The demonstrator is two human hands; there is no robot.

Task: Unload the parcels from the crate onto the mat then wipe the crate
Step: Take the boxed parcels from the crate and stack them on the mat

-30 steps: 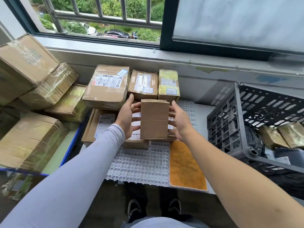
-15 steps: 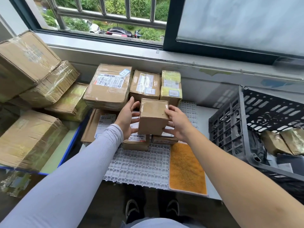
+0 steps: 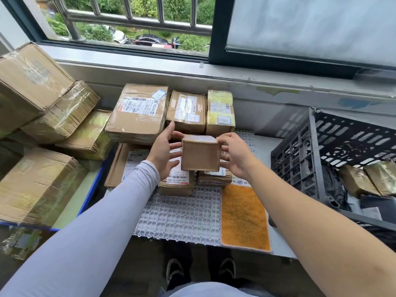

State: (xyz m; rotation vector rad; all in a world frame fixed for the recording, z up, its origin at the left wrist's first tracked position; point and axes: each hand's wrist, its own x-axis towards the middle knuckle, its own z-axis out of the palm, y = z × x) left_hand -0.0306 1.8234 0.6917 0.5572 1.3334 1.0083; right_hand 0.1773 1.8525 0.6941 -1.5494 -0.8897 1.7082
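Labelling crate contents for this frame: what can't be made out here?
Head view only:
- Crate: cut off by the right edge; its near wall hides the floor, so the remaining parcel count is unknown.
- Small box between left hand and right hand: it hides whether it rests on the parcels below.
- Labels: print too small to read.
- Mat: rear part covered by parcels.

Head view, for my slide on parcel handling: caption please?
Both hands, left and right, place a small brown parcel atop parcels stacked on the white mat.
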